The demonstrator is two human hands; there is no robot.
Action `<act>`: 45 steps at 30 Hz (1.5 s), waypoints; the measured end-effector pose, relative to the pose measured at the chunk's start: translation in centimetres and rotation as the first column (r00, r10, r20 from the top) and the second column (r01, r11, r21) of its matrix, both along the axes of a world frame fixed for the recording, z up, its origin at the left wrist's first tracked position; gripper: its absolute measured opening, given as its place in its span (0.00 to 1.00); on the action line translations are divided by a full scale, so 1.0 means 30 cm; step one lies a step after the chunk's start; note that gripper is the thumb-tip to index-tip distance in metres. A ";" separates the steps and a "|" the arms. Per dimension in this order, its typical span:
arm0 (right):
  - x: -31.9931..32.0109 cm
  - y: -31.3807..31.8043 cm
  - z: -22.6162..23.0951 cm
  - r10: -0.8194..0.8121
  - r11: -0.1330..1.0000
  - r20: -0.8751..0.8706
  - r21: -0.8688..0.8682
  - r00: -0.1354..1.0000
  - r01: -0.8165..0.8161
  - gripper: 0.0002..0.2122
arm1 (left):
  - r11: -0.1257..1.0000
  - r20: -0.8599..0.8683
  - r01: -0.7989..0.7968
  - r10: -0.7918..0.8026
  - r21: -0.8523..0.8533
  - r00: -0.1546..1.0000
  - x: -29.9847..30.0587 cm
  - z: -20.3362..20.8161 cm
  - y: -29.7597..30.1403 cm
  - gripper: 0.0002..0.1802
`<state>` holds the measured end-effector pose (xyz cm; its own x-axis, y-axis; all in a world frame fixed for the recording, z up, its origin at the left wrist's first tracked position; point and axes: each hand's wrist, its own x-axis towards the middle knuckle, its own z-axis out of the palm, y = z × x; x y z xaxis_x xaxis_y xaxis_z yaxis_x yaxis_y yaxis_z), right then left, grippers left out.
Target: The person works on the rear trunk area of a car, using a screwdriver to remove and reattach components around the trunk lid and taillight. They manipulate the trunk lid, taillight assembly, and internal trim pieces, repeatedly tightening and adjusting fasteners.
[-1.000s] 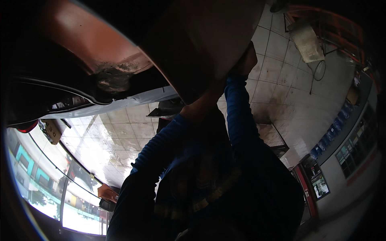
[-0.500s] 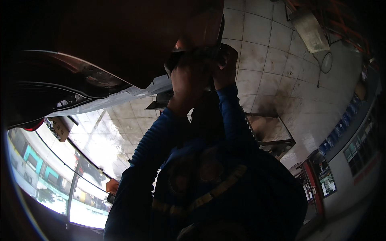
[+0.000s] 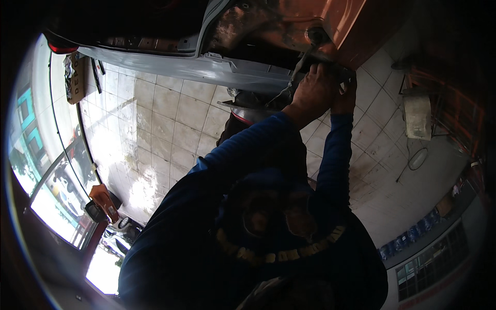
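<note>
Both hands are up high at the far side, under the rusty brown underside of a car point(image 3: 330, 20), and both arms wear blue sleeves. The left hand point(image 3: 315, 90) is curled against a dark part point(image 3: 347, 77) fixed under the rusty metal, and the right hand point(image 3: 345, 98) sits just beside it on the right, but I cannot tell if either hand really grips it. To the left runs the car's long grey panel point(image 3: 206, 64), above the pale tiled floor point(image 3: 165, 129).

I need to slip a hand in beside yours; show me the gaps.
Crowded where the left hand and right hand press together at the rusty underside. Free patches: tiled floor left of the blue sleeve, under the grey sill; also right of both forearms.
</note>
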<state>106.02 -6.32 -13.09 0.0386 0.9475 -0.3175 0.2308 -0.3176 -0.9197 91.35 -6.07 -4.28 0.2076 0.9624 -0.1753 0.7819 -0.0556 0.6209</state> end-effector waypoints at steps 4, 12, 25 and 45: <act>-0.040 -0.016 0.062 -0.110 0.989 -0.141 -0.109 0.984 0.095 0.46 | 0.972 0.272 -0.233 0.222 0.008 0.936 -0.090 0.103 -0.105 0.18; 0.062 -0.047 0.106 -0.128 0.987 -0.130 -0.116 0.983 0.113 0.37 | 0.403 0.511 -0.673 0.858 -0.621 0.043 -0.516 -0.260 -0.496 0.17; 0.274 0.124 -0.369 -0.627 0.744 -0.182 -0.430 0.757 0.512 0.22 | -0.071 0.157 -0.462 0.886 -0.884 -0.437 -0.668 -0.393 -0.333 0.52; 0.277 0.262 -0.647 -0.607 0.714 -0.314 -0.620 0.730 0.327 0.35 | 0.883 0.410 -0.220 0.397 -0.414 0.822 -0.224 0.070 -0.171 0.15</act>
<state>114.33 1.55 -32.49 0.1471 0.5418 -0.8276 -0.4872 -0.6884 -0.5373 84.63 -11.20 -2.18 0.0509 0.8886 -0.4558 0.3282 0.4162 0.8480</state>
